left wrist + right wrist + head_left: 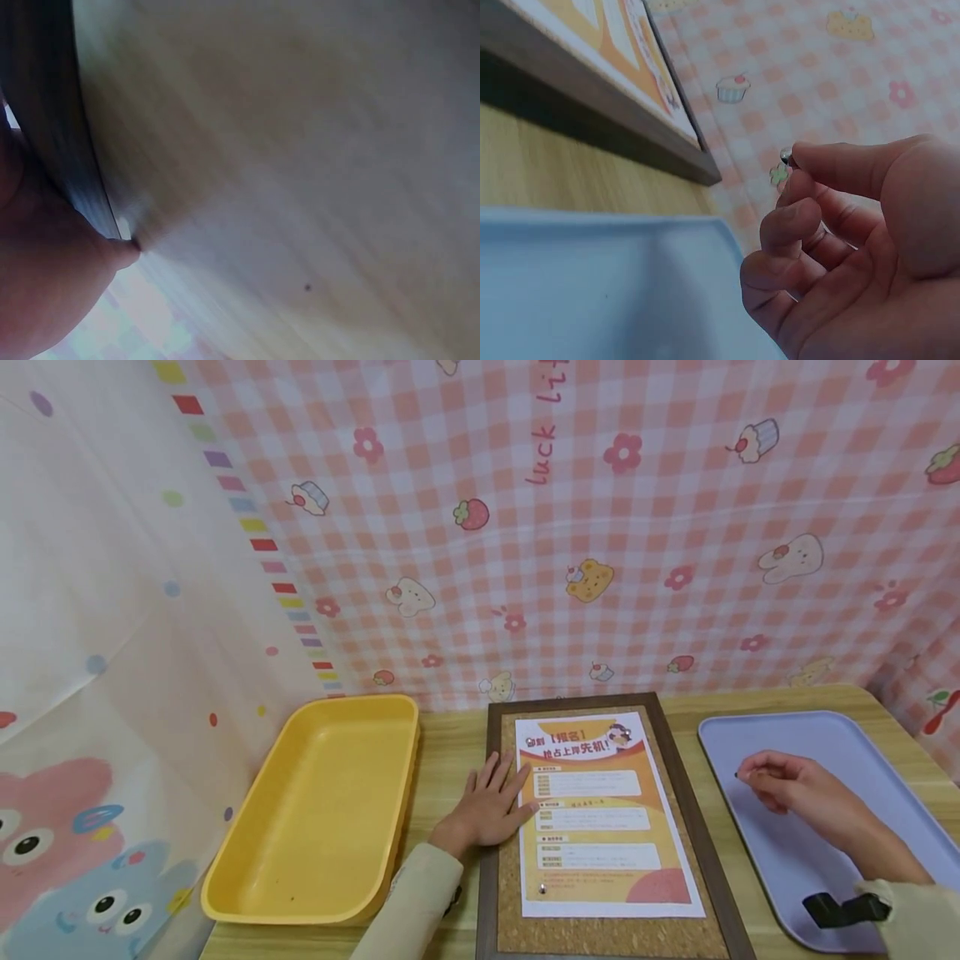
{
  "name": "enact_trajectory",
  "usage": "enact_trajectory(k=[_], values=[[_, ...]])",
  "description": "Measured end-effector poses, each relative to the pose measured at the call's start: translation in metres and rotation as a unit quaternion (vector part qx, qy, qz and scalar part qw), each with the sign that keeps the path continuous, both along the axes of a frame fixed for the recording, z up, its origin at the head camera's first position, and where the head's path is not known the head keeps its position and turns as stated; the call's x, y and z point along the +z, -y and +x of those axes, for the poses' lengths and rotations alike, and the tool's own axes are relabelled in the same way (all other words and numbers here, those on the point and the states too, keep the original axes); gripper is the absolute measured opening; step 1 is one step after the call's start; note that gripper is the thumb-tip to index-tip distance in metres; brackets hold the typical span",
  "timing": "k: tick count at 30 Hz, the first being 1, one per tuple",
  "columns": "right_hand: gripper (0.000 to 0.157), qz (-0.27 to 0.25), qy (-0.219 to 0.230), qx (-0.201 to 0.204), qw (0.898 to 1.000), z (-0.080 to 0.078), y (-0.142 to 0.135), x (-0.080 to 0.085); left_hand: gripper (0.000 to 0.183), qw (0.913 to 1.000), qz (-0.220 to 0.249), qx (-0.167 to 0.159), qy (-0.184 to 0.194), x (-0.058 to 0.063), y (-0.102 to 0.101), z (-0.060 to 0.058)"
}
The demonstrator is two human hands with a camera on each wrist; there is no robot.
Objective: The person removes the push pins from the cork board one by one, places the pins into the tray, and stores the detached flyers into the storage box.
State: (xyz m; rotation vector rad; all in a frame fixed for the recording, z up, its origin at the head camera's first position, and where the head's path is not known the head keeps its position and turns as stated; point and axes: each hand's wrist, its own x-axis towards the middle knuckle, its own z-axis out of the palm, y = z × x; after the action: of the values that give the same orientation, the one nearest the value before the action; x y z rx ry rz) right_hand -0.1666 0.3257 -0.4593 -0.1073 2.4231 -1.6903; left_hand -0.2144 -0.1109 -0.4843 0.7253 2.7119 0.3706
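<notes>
My right hand [798, 789] is over the blue-purple tray [738, 727], pinching a small silver thumbtack [786, 156] between thumb and index finger. The other fingers of that hand curl loosely below. My left hand [491, 802] lies with fingers spread across the left side of a cork board [615, 937], its fingertips on the edge of a printed orange poster [600, 852]. A dark wooden frame [678, 777] surrounds the cork. Silver tacks show at the poster's two upper corners and at its lower left [543, 888]. The lower right corner shows no tack.
Left of the board stands a yellow tray [311, 827] with raised walls. All of these rest on a wood-grain table [442, 735]. Behind it hangs a pink checked cloth [525, 568], and a white printed cloth [112, 610] hangs at the left.
</notes>
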Motion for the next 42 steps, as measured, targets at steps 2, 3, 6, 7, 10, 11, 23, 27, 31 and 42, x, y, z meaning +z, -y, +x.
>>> enact_trajectory(k=[2,3,6,7,10,11,23,27,31,42], values=[[0.015,0.005,0.008,-0.009,1.0,-0.003,-0.003,-0.003,0.067,1.0,0.0,0.004,0.002,-0.002,0.0,0.0],[0.015,0.01,0.013,-0.012,1.0,-0.003,-0.004,-0.004,0.067,1.0,0.001,0.004,0.002,-0.005,0.001,-0.001],[0.017,0.026,0.025,-0.026,0.999,-0.005,-0.006,-0.006,0.067,1.0,0.003,0.006,0.001,-0.009,0.001,-0.003],[0.018,0.031,0.03,-0.031,0.999,-0.005,-0.006,-0.006,0.067,1.0,0.006,0.005,0.0,-0.01,0.002,-0.003],[0.021,0.04,0.036,-0.04,0.998,-0.006,-0.008,-0.007,0.067,1.0,0.003,0.003,-0.002,-0.006,0.001,-0.002],[0.021,0.042,0.035,-0.042,0.998,-0.006,-0.008,-0.008,0.067,1.0,0.002,0.002,-0.002,-0.005,0.001,-0.001],[0.024,0.065,0.049,-0.064,0.995,-0.014,-0.014,-0.026,0.067,1.0,-0.001,0.002,-0.004,-0.002,0.001,-0.001],[0.024,0.071,0.058,-0.075,0.993,-0.015,-0.015,-0.032,0.067,1.0,0.001,0.002,-0.002,-0.002,0.001,-0.001],[0.025,0.077,0.062,-0.084,0.992,-0.014,-0.016,-0.037,0.067,1.0,0.004,0.003,0.002,-0.003,0.001,0.0],[0.027,0.09,0.067,-0.085,0.99,-0.015,-0.015,-0.04,0.066,0.9999,0.013,0.002,0.009,-0.004,0.001,-0.002]])
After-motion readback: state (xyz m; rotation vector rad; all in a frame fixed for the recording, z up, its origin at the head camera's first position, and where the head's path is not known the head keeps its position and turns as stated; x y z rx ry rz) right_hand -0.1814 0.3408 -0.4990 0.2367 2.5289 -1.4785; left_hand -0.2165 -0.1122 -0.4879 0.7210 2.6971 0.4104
